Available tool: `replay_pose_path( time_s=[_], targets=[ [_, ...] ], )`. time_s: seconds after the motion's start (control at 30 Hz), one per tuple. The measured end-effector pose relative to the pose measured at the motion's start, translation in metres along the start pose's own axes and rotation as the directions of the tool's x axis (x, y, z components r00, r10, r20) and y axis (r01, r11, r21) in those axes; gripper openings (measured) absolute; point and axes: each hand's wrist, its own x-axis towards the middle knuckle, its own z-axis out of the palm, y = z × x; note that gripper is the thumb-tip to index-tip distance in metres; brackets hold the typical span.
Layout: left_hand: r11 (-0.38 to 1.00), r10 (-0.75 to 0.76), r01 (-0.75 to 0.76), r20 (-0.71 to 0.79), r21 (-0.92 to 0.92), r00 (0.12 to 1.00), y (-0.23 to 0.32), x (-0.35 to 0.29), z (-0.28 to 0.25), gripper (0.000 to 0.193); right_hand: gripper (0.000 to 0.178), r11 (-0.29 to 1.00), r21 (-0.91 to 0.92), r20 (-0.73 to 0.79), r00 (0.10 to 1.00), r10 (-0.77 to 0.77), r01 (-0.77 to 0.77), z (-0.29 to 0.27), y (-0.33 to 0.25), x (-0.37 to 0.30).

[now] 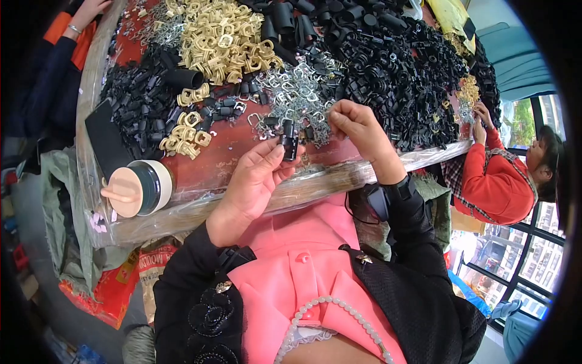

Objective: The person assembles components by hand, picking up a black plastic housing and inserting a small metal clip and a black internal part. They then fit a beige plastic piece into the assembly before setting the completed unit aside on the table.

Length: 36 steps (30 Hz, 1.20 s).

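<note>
My left hand (257, 176) grips a small black plastic part (290, 139) between thumb and fingers, held upright above the table's near edge. To its right, my right hand (364, 130) is raised with thumb and forefinger pinched together. Anything inside that pinch is too small or hidden to make out. Just beyond both hands lies a heap of shiny bent metal clips (294, 91), with a few black pieces among them.
Beige plastic buckles (221, 39) and black plastic parts (388, 79) cover much of the red table (212, 164). A lidded cup (145, 188) and a dark phone-like slab (112, 136) sit at the left. One co-worker (497, 173) sits right; another's hand (88, 13) shows far left.
</note>
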Motion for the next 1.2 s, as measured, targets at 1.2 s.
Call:
replay_pose_path(
  time_s=[1.2],
  targets=[
    [0.993,0.052,-0.047,0.038,-0.111,0.998,-0.001,0.001,-0.001,0.027,0.007,0.992,0.073,-0.05,0.994,-0.095,0.098,0.051,-0.018,-0.034]
  ],
)
